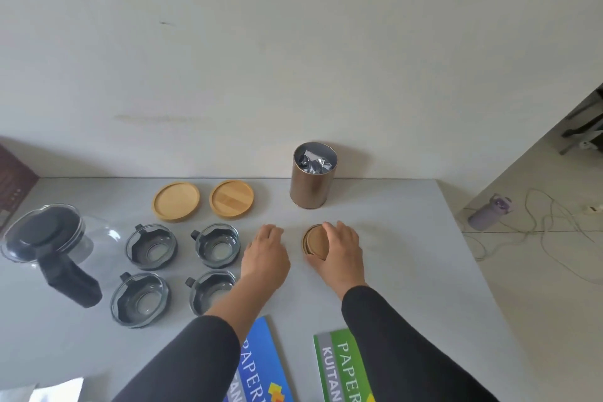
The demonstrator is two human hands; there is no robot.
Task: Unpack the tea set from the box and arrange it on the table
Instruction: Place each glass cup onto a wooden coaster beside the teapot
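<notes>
Nearest you, two paper booklets lie at the front edge of the grey desk [408,238]: a blue booklet [261,365] under your left forearm and a green booklet [339,365] partly under your right sleeve. Beyond them, your left hand [266,254] rests palm down on the bare desk with its fingers relaxed and holding nothing. Your right hand [341,253] curls its fingers over a round brown lid [315,241] that sits on the desk just right of the left hand. To the left stand four smoky grey glass cups with small handles, two in a near row [140,299] [210,290] and two in a farther row [151,246] [217,245]. Further left, a clear glass teapot with a black lid and black handle [49,241] lies at a tilt. Behind the cups, two round bamboo coasters [176,201] [231,199] sit side by side. Farthest back, near the wall, an open bronze metal canister [313,176] stands upright with a silver foil pouch [315,160] showing inside it. On the floor to the right lies a lilac bottle [489,212] among loose cables.
</notes>
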